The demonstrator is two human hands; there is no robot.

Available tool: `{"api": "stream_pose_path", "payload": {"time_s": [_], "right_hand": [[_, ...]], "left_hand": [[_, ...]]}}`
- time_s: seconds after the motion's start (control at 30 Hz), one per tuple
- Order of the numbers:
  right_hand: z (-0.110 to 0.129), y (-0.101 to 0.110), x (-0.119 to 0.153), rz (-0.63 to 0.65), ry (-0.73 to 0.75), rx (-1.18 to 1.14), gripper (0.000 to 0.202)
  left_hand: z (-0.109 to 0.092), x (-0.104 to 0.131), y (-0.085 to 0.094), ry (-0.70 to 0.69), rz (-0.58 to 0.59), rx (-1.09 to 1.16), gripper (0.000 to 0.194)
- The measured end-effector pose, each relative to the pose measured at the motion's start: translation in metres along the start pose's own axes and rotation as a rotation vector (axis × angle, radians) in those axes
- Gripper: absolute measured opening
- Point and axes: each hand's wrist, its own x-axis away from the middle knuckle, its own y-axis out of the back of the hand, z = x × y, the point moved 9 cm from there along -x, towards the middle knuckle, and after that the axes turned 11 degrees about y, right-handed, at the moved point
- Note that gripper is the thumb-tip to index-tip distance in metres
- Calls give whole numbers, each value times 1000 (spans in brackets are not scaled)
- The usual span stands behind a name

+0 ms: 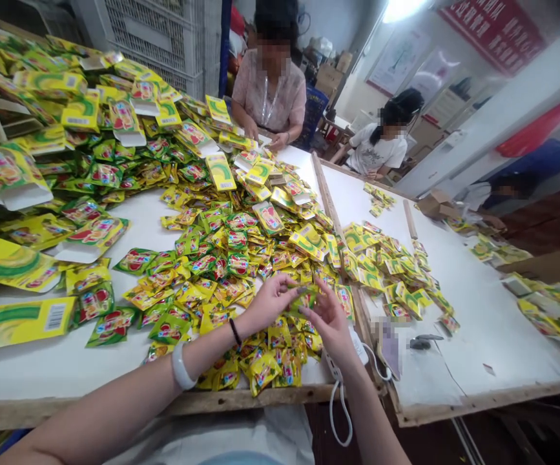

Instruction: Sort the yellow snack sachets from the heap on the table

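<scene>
Between my two hands is a small green-and-yellow candy packet (305,299), partly covered by fingers. My left hand (272,302), with a black band and a pale bangle on its wrist, pinches the packet from the left. On the other side, the thumb and fingers of my right hand (332,326) close on it. Both hands are just above a heap of small shiny yellow packets (263,371). Green packets with red fruit pictures (114,326) lie to the left. Beyond my hands, a flat yellow box (221,172) rests on the heap.
A wooden strip (327,194) divides the white table. Open-ended yellow cartons (93,237) are piled at left. A power strip (357,345) with a white cable, a phone (389,349) and a dark clip-like object (425,341) lie at right. Co-workers (272,97) sit across the table.
</scene>
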Motion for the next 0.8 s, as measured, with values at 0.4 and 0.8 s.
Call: {"api": "stream_pose_path", "payload": {"time_s": [0.4, 0.8], "right_hand": [[-12, -16, 39, 412, 220, 1109, 19], [43, 60, 4, -147, 140, -96, 15]], "left_hand": [[-58, -133, -44, -243, -31, -1242, 70], [-36, -18, -24, -98, 322, -232, 35]]}}
